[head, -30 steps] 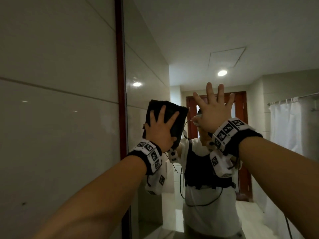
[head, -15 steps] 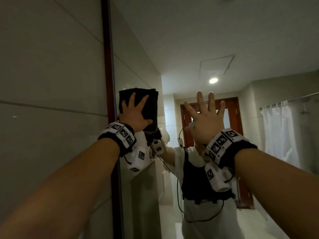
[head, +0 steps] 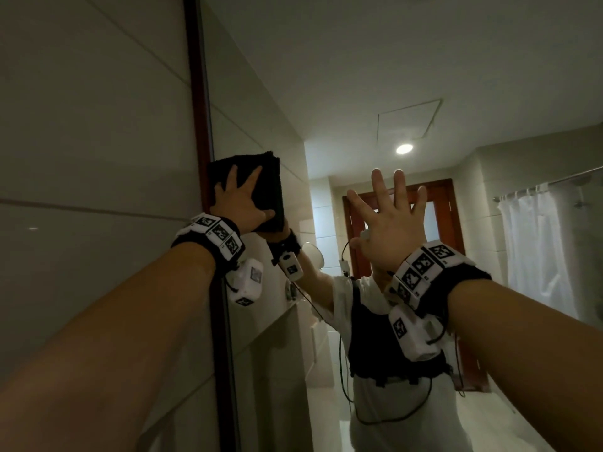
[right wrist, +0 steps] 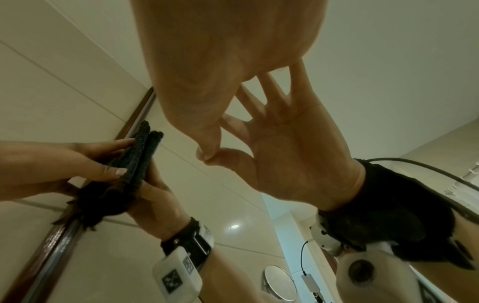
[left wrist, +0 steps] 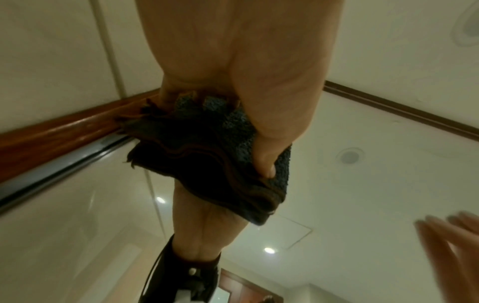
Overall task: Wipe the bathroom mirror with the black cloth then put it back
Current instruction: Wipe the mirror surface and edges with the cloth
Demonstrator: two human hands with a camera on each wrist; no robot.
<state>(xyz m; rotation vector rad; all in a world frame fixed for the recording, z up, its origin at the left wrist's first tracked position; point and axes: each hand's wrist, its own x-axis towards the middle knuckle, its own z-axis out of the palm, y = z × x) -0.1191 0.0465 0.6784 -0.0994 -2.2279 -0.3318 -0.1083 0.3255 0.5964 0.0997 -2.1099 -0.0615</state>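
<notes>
L fingers (head: pixel 251 177) spread flat on black cloth (head: pixel 261 190) at mirror (head: pixel 326 76) frame edge (head: pixel 199 125); R fingers (head: pixel 378 184) splayed on glass.

The left hand (head: pixel 239 205) has slid the black cloth (head: pixel 261 187) leftward to the mirror's wooden frame (head: pixel 199 125).

Both forearms are bare. Behind the left hand (head: pixel 239 203) sits a black wrist strap (head: pixel 195 238) carrying white blocks printed with black square markers, with a white camera module (head: pixel 246 282) mounted beneath it. Behind the right hand (head: pixel 390 230), an identical strap, marker blocks (head: pixel 424 269) and white module (head: pixel 412 334) are fitted, with a thin black cable looped alongside.
</notes>
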